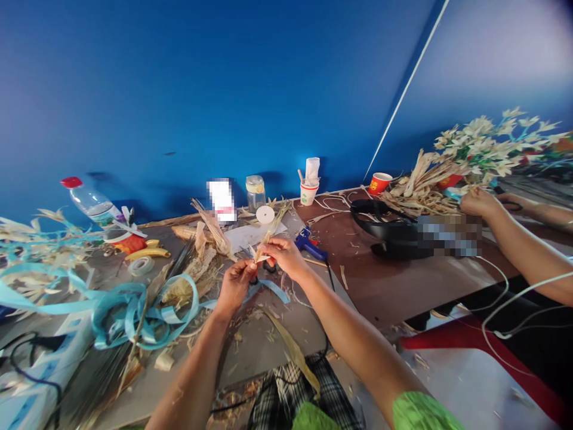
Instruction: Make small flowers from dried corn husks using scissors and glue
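Both hands meet over the middle of the table around a small pale piece of corn husk (260, 257) with pointed tips. My left hand (236, 285) pinches it from below. From the right, the fingers of my right hand (285, 255) are closed on its upper part. Dark loops, perhaps scissor handles, show partly behind the hands. Just right of them lies a blue glue gun (310, 243). A white roll (265, 215) and a sheet of white paper (237, 236) are behind the hands. Dried husks (213, 232) lie to the left, and a long husk strip (290, 343) crosses the table's near edge.
Tangled light-blue ribbon (129, 316), a tape roll (140, 266) and a tilted bottle (92, 200) are left. A glass jar (255, 193) and paper cup (308, 192) stand along the wall. At right are a black ring-shaped object (380, 224), husk flowers (486, 140) and another person's hand (481, 203).
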`<state>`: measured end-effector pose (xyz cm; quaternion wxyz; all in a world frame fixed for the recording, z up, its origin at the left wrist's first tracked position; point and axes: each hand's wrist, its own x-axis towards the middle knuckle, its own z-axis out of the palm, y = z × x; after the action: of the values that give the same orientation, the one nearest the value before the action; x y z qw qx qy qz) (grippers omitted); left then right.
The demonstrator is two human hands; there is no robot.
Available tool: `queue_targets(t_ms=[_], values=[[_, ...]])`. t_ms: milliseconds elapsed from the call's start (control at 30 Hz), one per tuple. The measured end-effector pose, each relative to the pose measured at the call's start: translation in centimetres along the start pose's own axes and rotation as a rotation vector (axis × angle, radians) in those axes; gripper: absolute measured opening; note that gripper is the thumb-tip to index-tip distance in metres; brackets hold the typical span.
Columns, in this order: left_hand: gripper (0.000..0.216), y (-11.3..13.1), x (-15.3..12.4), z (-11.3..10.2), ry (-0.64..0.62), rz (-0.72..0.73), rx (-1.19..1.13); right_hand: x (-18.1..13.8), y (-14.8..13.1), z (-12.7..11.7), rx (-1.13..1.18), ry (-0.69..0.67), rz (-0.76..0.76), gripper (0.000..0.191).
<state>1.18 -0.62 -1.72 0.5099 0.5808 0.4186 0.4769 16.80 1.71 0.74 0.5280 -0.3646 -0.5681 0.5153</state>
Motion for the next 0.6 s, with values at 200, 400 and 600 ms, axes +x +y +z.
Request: queue_targets(t_ms=[200, 400, 600], values=[[0.025, 0.5, -0.1, 0.1, -0.011, -0.045, -0.022, -0.2, -0.5, -0.1, 0.015, -0.024, 0.032, 0.026], [0.028, 0.7, 0.0, 0.3, 0.034, -0.103, -0.145, -0.3, -1.0, -0.2, 0.036, -0.071, 0.074, 0.026], [0.027, 0.2, 0.1, 0.3, 0.055, -0.111, -0.246, -0.3, -1.1, -0.1, 0.026, -0.073, 0.070, 0.027]])
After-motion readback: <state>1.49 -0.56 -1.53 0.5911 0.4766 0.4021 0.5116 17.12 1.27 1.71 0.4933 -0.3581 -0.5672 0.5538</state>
